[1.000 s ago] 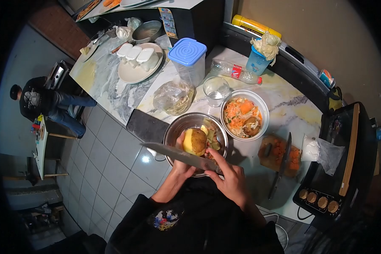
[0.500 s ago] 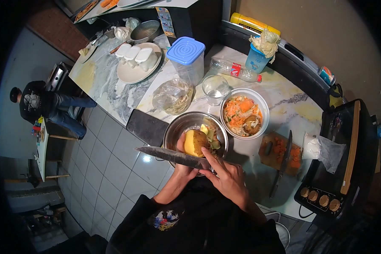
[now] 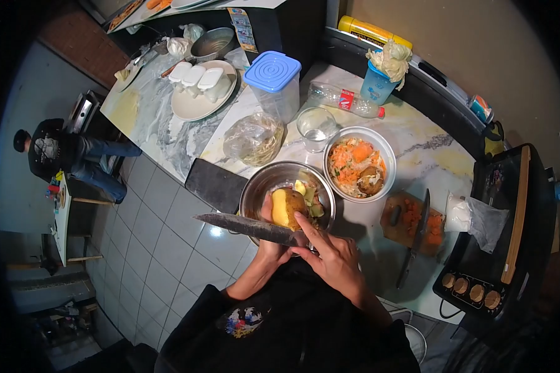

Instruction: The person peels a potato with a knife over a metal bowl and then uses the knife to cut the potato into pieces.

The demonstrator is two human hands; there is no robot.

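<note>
A partly peeled potato [image 3: 285,208], yellow on its left side and brown-skinned on the right, is gripped in my left hand [image 3: 270,245] over a steel bowl [image 3: 248,186]. My right hand [image 3: 333,261] is closed around the handle of a large knife [image 3: 249,229]. Its dark blade points left across the near side of the potato, hiding part of my left hand. My right index finger reaches forward to the potato's skin. Peelings [image 3: 315,205] lie inside the steel bowl.
A white bowl [image 3: 390,180] holds shredded vegetables and another potato. On the right are a second knife [image 3: 407,267], a board with carrot pieces [image 3: 392,233] and an electric griddle [image 3: 479,261]. A lidded container [image 3: 274,93] stands behind. Another person [image 3: 62,149] stands far left.
The knife has shifted very slightly to the left at the potato. Both hands keep their hold, and the surrounding things look the same.
</note>
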